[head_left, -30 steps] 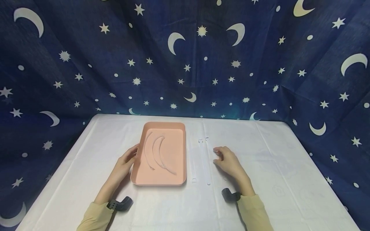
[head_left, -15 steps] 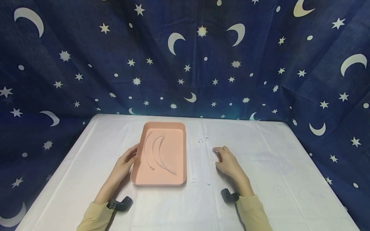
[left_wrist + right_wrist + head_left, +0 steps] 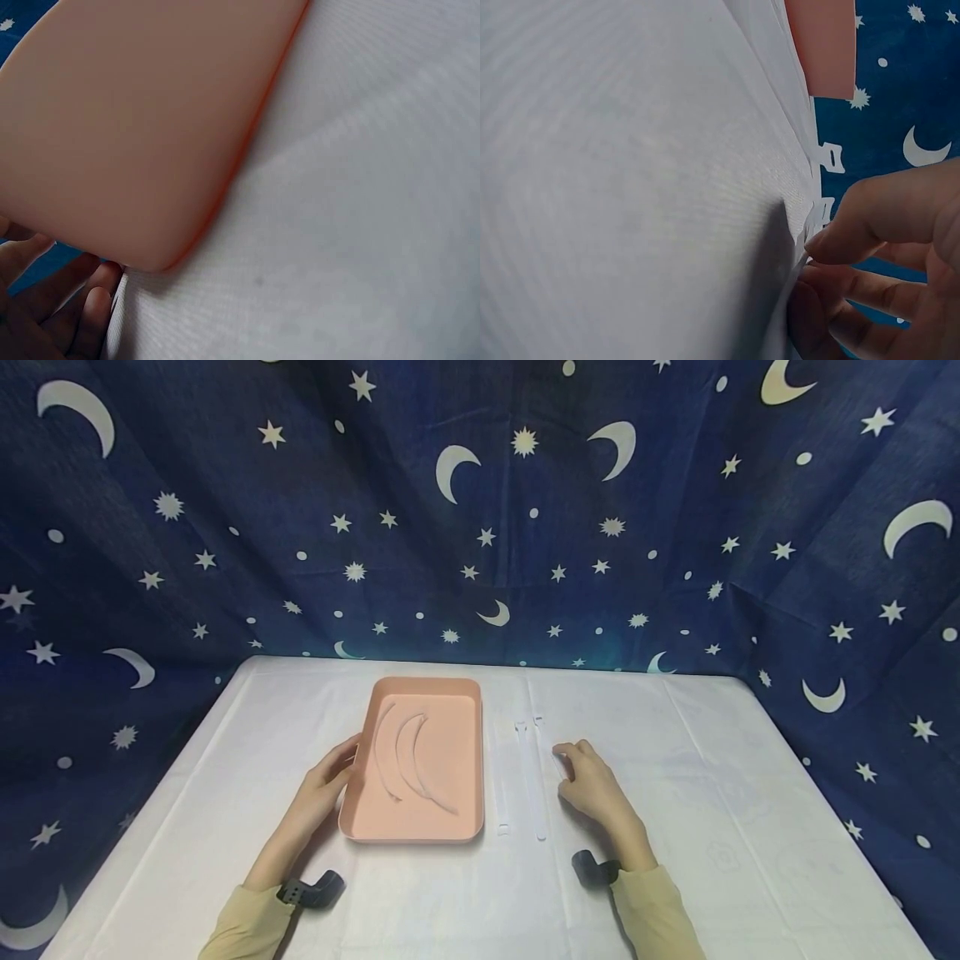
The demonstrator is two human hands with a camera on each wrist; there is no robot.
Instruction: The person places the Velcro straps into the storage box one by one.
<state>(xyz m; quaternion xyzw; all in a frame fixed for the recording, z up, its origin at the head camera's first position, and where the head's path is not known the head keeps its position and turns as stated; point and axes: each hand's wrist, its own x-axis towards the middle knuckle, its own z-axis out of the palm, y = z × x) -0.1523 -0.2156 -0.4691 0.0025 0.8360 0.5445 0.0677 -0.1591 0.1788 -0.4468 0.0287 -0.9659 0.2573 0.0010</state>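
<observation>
A pink rectangular tray (image 3: 450, 810) stands left of centre, with pale thin curved strips (image 3: 416, 752) lying in it. At its left edge my left hand (image 3: 322, 783) rests with relaxed fingers, the fingertips right at the outer wall; in the left wrist view the tray's wall (image 3: 135, 150) fills the upper left. White flat plastic straps with slotted ends (image 3: 534, 777) lie lengthwise right of the tray. To their right my right hand (image 3: 594, 783) pinches a thin white strap (image 3: 801, 274) between thumb and fingertips, low over the cloth; the palm side hides much of it.
A white cloth (image 3: 750, 827) with fold lines covers the table. Behind and along both sides hangs a dark blue curtain (image 3: 480, 543) with moons and stars. Each wrist bears a black camera band (image 3: 311, 891). Another white strap (image 3: 501, 785) lies close beside the tray.
My right hand has shifted slightly, its thumb drawing in under the index finger, and a pale strap edge now shows between them. The left hand and tray stay put.
</observation>
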